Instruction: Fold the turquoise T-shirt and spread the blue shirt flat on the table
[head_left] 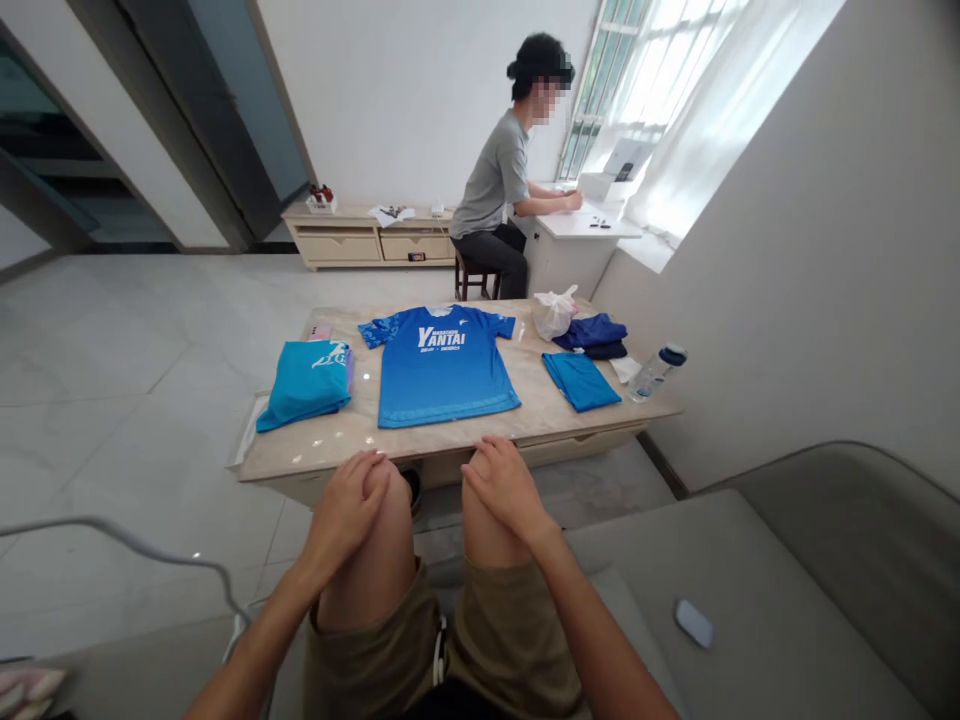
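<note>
My left hand rests flat on my left knee, fingers stretched out and holding nothing. On the other knee lies my right hand, also open. Just beyond them a blue T-shirt with white "Marathon Yantai" lettering is spread out flat on the coffee table. To its left is a stack of folded clothes topped by a bright blue garment with a white print. A folded blue cloth item lies right of the shirt, with dark blue folded clothes behind it.
A water bottle stands at the table's right end, and a white plastic bag near its back. A small pale oblong object lies on the sofa. Another person sits at a white desk by the window.
</note>
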